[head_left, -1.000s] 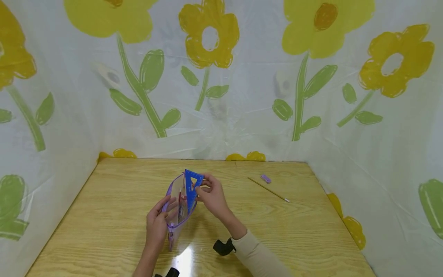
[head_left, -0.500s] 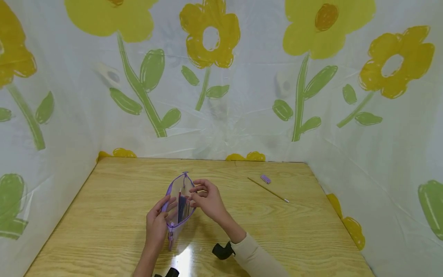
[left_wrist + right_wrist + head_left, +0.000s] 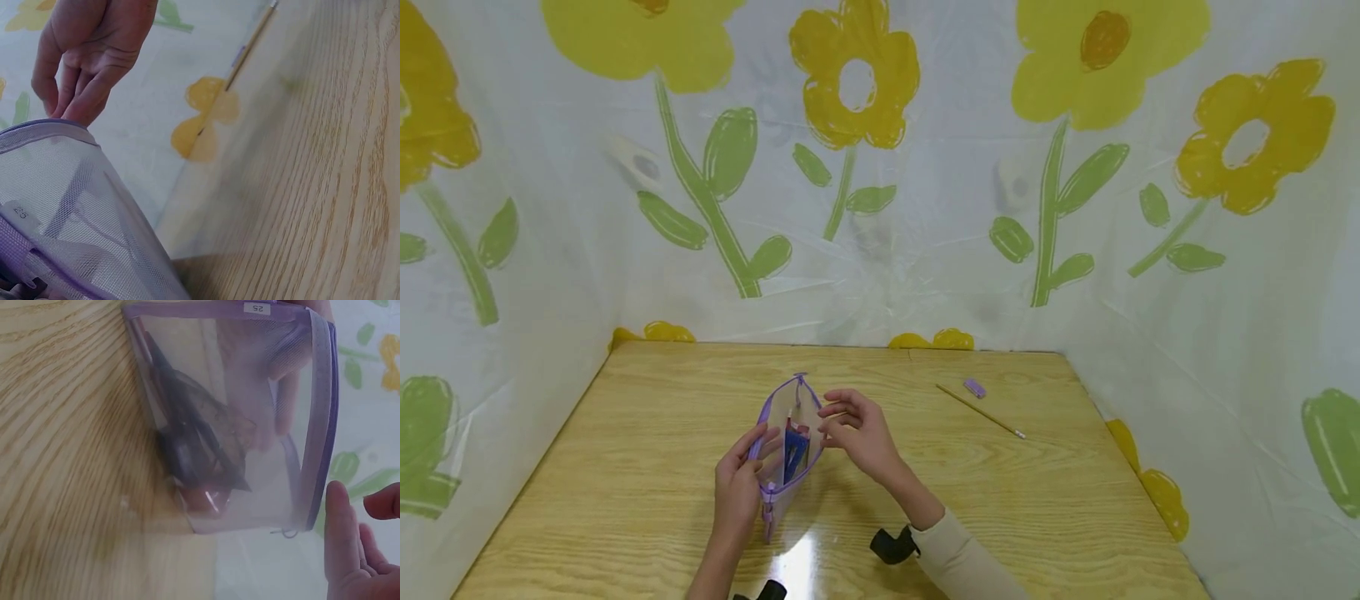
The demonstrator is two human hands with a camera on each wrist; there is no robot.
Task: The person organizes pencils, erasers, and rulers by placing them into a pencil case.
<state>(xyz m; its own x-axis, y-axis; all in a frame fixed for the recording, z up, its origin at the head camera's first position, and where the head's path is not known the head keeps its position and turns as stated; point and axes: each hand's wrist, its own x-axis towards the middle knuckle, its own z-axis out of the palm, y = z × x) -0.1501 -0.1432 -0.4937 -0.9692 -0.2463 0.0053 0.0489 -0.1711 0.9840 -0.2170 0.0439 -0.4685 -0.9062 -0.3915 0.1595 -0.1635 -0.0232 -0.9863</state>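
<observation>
My left hand (image 3: 737, 483) grips the left side of a see-through mesh pencil case (image 3: 269, 487) with purple edging, its zipped mouth spread apart. Inside lies a blue set square (image 3: 792, 454), beside red items (image 3: 801, 431) too small to name. Through the mesh in the right wrist view, the contents look dark and blurred, with a shiny reddish piece (image 3: 209, 499) at the bottom. My right hand (image 3: 861, 433) hovers at the case's right rim, fingers loosely bent and holding nothing. In the left wrist view, the right hand (image 3: 94, 56) appears behind the rim.
A yellow pencil (image 3: 981, 411) with a white end lies on the wooden table (image 3: 662, 433), to the right of the hands. Close to it is a small purple object (image 3: 975, 387). Flower-printed cloth (image 3: 925, 250) walls the table at the back and sides.
The blue set square went from my right fingers down into the pencil case. Those fingers let go and drew back slightly to the right. My left hand kept its hold.
</observation>
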